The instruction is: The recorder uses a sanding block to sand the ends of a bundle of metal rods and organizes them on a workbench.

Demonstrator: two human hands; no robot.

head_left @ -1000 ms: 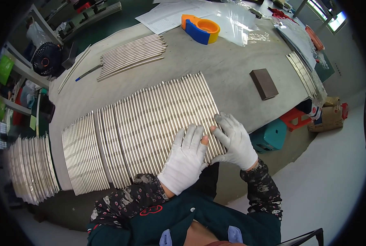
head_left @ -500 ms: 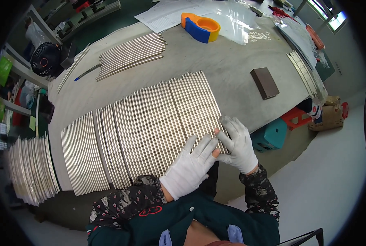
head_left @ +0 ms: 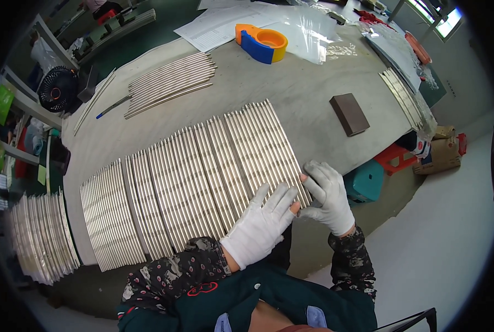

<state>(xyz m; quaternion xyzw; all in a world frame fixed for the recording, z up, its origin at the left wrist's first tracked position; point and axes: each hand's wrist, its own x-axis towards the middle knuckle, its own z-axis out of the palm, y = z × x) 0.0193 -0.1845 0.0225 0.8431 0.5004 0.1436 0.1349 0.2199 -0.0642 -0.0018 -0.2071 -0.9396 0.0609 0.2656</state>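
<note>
A long row of slim silvery metal rods (head_left: 183, 177) lies side by side on the grey table, split by narrow gaps into several groups. My left hand (head_left: 260, 227), in a white glove with bare fingertips showing, lies with stretched fingers across the near ends of the rightmost group of rods (head_left: 263, 146). Beside it, my right hand (head_left: 328, 196), gloved alike, rests against the outer edge of that group near its lower corner. Its fingers are bent but apart, and its palm side is hidden.
Behind the row lie a smaller batch of rods (head_left: 169, 83), a pen (head_left: 113, 107) and an orange and blue tape dispenser (head_left: 262, 43). A dark brown block (head_left: 349, 114) sits to the right. Wrapped rods (head_left: 42, 238) stand at far left; a teal stool (head_left: 364, 181) is below the right edge.
The gap left of the rightmost group of rods has widened, and that group sits slightly farther right. Both hands have shifted a little to the right along with it. The view has tilted slightly.
</note>
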